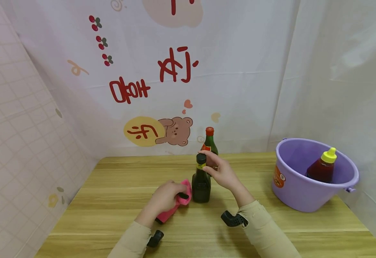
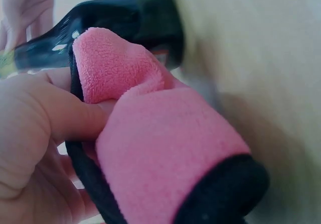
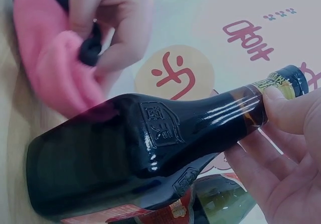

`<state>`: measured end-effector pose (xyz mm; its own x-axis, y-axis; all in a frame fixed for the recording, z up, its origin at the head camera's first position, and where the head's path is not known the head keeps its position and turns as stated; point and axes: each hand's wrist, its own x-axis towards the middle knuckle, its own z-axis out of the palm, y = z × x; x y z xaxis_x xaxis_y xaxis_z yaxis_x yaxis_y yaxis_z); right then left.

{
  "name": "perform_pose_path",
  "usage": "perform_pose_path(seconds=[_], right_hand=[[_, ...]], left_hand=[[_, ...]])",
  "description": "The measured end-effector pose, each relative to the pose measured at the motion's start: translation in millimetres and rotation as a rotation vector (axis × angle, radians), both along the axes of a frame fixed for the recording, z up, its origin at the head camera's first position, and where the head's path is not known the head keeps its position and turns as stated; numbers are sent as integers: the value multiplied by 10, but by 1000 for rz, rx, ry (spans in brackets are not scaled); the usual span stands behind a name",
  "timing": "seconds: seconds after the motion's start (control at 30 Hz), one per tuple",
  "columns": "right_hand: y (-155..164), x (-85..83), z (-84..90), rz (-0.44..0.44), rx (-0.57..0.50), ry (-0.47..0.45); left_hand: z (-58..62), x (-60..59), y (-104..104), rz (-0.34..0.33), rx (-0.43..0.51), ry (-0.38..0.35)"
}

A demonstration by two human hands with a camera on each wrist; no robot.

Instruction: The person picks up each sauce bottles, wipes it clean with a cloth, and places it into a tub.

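Observation:
A dark glass sauce bottle [image 1: 201,186] with a black cap and yellow neck band stands on the wooden table. My right hand [image 1: 221,172] grips its neck between thumb and fingers, as the right wrist view shows at the neck band [image 3: 281,87]. Left of the bottle, my left hand [image 1: 167,196] pinches a pink cloth [image 2: 150,138] with black edging. The cloth is bunched and its upper part lies close against the bottle's side; whether it touches I cannot tell. Behind the dark bottle stands a green bottle [image 1: 210,141] with a red cap, partly hidden by my right hand.
On the right of the table [image 1: 110,215] stands a purple bucket [image 1: 297,195]. Inside it is a dark red squeeze bottle [image 1: 321,170] with a yellow nozzle cap. A white printed curtain [image 1: 239,89] hangs behind the table and along its sides.

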<state>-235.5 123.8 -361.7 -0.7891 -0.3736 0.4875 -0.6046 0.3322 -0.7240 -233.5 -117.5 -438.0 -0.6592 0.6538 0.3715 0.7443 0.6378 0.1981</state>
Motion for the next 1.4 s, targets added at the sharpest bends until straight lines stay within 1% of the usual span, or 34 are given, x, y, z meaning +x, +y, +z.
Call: perform_pose_path(seconds=[0.03, 0.13, 0.27, 0.37, 0.57, 0.67, 0.8, 0.97, 1.03, 1.2, 1.4], right_hand=[[1, -1, -1, -2, 1, -2], [36, -122, -142, -1, -5, 0], [86, -283, -331, 4, -18, 4], [85, -279, -331, 0, -21, -7], [58, -235, -289, -27, -7, -25], [37, -191, -233, -32, 2, -21], [19, -164, -194, -30, 5, -14], [40, -231, -270, -25, -12, -19], [54, -257, -300, -18, -20, -16], [74, -284, -330, 10, -35, 8], [71, -287, -329, 8, -26, 14]], left_hand=[[23, -3, -20, 11, 20, 10], [118, -13, -75, 31, 77, 37], [268, -21, -120, 29, 164, 85], [376, -24, -121, 18, 227, 138], [562, -29, -42, 6, 287, 247], [650, -26, 22, -2, 305, 277], [741, -25, 102, -6, 324, 293], [782, -25, 181, -31, 349, 296], [775, -28, 207, -41, 352, 291], [742, -37, 249, -38, 365, 262], [722, -45, 266, -31, 376, 221]])
